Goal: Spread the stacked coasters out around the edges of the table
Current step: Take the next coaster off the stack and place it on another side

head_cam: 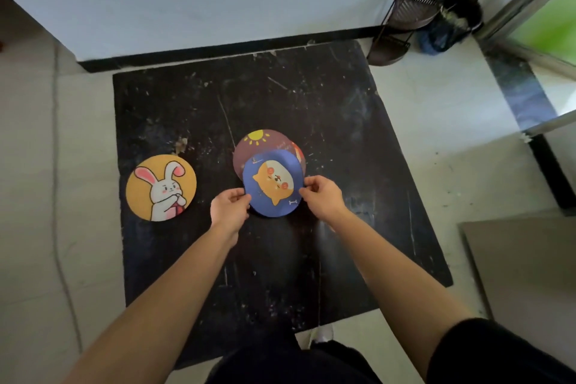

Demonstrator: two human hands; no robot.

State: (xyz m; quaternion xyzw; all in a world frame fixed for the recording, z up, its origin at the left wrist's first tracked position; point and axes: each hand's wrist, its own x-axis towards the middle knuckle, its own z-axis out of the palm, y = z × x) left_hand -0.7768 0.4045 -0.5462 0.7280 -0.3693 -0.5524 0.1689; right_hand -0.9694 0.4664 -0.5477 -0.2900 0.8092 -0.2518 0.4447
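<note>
A round blue coaster with an orange dog [273,183] is held over the middle of the black table [327,121]. My left hand [230,208] pinches its left rim and my right hand [322,196] pinches its right rim. Under it lies the rest of the stack, topped by a brown coaster with a yellow sun [258,142]; a reddish edge of another coaster [300,151] peeks out on the right. A yellow coaster with a white rabbit [161,187] lies flat near the table's left edge.
The table stands against a white wall with a black skirting. A dark wire rack [402,22] and a black brush with a blue bag [448,22] stand on the floor at the back right. A grey board [523,265] lies at the right.
</note>
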